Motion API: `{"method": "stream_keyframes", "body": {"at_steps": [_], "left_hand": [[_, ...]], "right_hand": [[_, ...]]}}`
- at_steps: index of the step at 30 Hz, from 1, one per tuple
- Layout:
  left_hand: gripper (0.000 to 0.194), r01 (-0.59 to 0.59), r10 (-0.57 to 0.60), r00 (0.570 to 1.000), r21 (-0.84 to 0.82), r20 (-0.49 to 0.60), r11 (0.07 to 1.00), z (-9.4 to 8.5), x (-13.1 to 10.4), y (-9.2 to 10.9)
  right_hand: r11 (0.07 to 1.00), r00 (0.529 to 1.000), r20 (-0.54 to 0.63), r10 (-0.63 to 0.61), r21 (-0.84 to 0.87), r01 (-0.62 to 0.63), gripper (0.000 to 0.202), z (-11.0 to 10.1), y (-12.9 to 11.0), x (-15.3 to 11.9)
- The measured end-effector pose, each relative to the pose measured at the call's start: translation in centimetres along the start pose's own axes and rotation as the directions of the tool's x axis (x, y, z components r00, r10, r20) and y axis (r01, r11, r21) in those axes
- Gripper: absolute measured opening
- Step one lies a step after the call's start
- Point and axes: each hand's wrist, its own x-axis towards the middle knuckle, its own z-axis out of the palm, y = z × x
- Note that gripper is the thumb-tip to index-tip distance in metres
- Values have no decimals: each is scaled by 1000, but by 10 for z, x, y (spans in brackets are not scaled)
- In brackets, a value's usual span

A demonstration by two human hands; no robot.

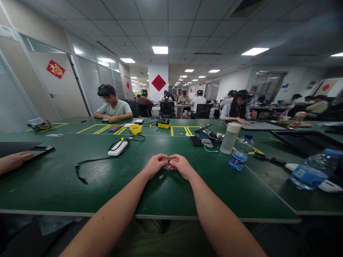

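My left hand [157, 165] and my right hand [181, 165] meet fingertip to fingertip just above the green table [112, 192]. Between their pinched fingers is a small dark red thing [168, 162], mostly covered and too small to name. Both hands appear closed on it. To the left of my hands lies a white power bank [118, 148] with a black cable [93, 161] running from it across the tabletop.
At the right stand a frosted bottle [230, 138] and a water bottle [241, 152]; another water bottle [312, 169] is farther right. A black phone [196, 141] and yellow trays [135, 129] lie ahead. Another person's hand [16, 161] rests at the left edge.
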Motion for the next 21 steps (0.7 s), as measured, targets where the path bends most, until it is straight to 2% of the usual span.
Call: {"method": "stream_keyframes", "body": {"at_steps": [3, 7, 9, 11, 12, 14, 16, 18, 21], "left_hand": [[25, 20, -20, 998, 0, 52, 1000, 1, 0, 1], [17, 66, -69, 994, 41, 83, 997, 2, 2, 1], [16, 99, -103, 992, 55, 77, 994, 3, 3, 0], [16, 118, -122, 991, 61, 63, 991, 4, 4, -1], [16, 121, -124, 991, 66, 51, 990, 4, 3, -2], [17, 122, -124, 992, 105, 14, 987, 4, 3, -3], [18, 110, -110, 994, 170, -9, 979, 4, 2, -4], [17, 89, -92, 996, 221, 1, 971, 5, 3, -6], [17, 89, -104, 993, 241, 51, 966, 6, 4, -7]], "right_hand": [[995, 999, 9, -52, -79, 53, 22, 0, 3, 0], [976, 1000, 19, 23, -218, -18, 26, -4, 6, 8], [932, 996, -88, 33, -357, -63, 31, -12, 5, 17], [806, 956, -277, -91, -585, -93, 32, -27, 3, 29], [698, 925, -328, -190, -708, -107, 29, -36, 1, 36], [445, 893, -331, -304, -878, -174, 29, -57, -2, 50], [276, 882, -336, -329, -928, -250, 40, -80, -4, 65], [176, 862, -363, -354, -931, -320, 50, -100, -4, 81], [118, 855, -413, -313, -910, -396, 63, -122, -3, 103]]}}
